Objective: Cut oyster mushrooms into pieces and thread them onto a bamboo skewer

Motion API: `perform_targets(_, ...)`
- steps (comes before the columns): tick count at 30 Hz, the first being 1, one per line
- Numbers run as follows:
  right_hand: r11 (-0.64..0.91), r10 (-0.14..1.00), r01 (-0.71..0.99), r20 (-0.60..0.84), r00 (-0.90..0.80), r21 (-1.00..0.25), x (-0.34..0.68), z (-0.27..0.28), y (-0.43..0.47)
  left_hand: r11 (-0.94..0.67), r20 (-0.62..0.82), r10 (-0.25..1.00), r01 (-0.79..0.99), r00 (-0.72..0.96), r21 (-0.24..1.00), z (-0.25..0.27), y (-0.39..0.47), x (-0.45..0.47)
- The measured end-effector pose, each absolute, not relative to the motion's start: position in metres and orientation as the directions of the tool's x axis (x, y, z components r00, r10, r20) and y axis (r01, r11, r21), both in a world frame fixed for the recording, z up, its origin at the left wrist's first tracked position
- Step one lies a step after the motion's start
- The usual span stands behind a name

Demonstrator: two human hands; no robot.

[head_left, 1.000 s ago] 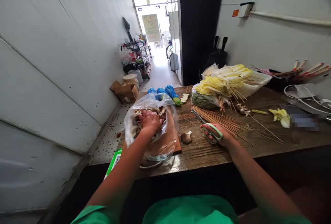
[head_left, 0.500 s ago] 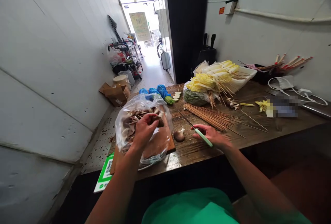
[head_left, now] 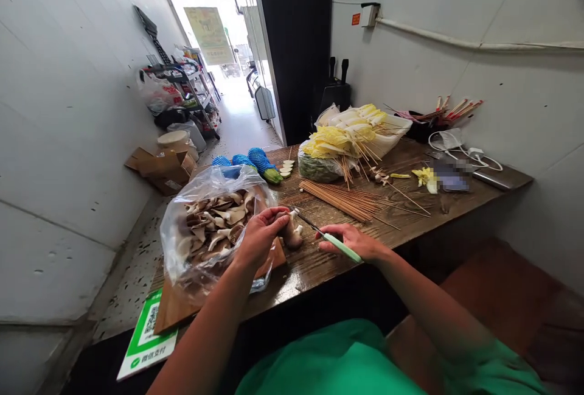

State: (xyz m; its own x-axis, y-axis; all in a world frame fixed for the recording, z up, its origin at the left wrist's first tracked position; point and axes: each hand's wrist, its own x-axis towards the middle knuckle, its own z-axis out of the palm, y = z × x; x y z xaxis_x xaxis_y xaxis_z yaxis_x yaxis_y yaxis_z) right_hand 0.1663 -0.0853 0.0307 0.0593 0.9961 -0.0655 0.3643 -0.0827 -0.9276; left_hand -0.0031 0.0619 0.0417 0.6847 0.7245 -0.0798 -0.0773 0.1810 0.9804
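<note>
My left hand (head_left: 262, 234) is closed on an oyster mushroom (head_left: 283, 220), mostly hidden by the fingers, at the right side of the plastic bag. In my right hand (head_left: 349, 241) is a knife (head_left: 343, 248) with a pale green handle, its dark blade pointing left to the held mushroom's stem. Whether the blade touches it I cannot tell. Just beneath, another oyster mushroom (head_left: 294, 238) lies on the wooden table (head_left: 296, 276). The clear plastic bag (head_left: 176, 249), full of oyster mushrooms (head_left: 219, 218), rests open on a wooden cutting board (head_left: 171, 310).
Bamboo skewers (head_left: 337, 200) lie mid-table. Behind them are skewered cabbage leaves (head_left: 340, 139) on a bag and white tray. Netted zucchini (head_left: 264, 164) sit at the far edge, beside skewered slices (head_left: 286, 168). A green-and-white QR sign (head_left: 146, 337) juts out front left.
My left hand has moved out of the bag with the mushroom, toward the knife. The knife now meets or nearly meets the mushroom's stem. The camera view has turned right.
</note>
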Motion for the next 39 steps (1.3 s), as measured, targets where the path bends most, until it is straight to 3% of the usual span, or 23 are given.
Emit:
perform_targets(9, -0.031, 0.996, 0.302, -0.003, 0.094, -0.953, 0.163, 0.018, -0.086, 0.242, -0.118, 0.716, -0.086, 0.688, 0.966, 0.040, 0.061, 0.005)
perform_targets(12, -0.034, 0.994, 0.365, 0.005, 0.107, -0.930, 0.166, 0.012, -0.085, 0.280, -0.167, 0.703, -0.054, 0.692, 0.958, 0.039, 0.062, 0.008)
perform_targets(14, -0.089, 0.988, 0.548, -0.005, 0.153, -0.831, 0.171, 0.010, -0.081, 0.301, -0.182, 0.718, -0.064, 0.672, 0.952, 0.037, 0.064, 0.010)
perform_targets(16, -0.218, 0.969, 0.777, -0.036, 0.244, -0.590, 0.180, 0.010, -0.074, 0.306, -0.178, 0.763, -0.105, 0.621, 0.946, 0.033, 0.065, 0.011)
perform_targets(19, -0.353, 0.935, 0.896, -0.063, 0.349, -0.270, 0.192, 0.009, -0.058, 0.323, -0.195, 0.815, -0.148, 0.545, 0.935, 0.030, 0.064, 0.012)
perform_targets(26, -0.398, 0.917, 0.900, -0.058, 0.394, -0.181, 0.195, 0.015, -0.037, 0.315, -0.227, 0.855, -0.120, 0.465, 0.941, 0.025, 0.055, 0.021)
perform_targets(31, -0.356, 0.921, 0.901, 0.069, 0.383, -0.248, 0.176, 0.027, -0.036, 0.327, -0.230, 0.836, -0.116, 0.498, 0.938, 0.014, 0.051, 0.029)
perform_targets(33, -0.230, 0.943, 0.880, 0.128, 0.307, -0.415, 0.169, 0.027, -0.034, 0.302, -0.208, 0.833, -0.107, 0.512, 0.947, 0.010, 0.050, 0.031)
perform_targets(36, -0.056, 0.938, 0.679, 0.194, 0.286, -0.732, 0.164, 0.019, -0.028, 0.291, -0.194, 0.824, -0.103, 0.532, 0.951, 0.007, 0.049, 0.031)
perform_targets(39, -0.011, 0.929, 0.536, 0.190, 0.318, -0.844, 0.164, 0.008, -0.022, 0.267, -0.174, 0.820, -0.097, 0.545, 0.959, 0.007, 0.046, 0.030)
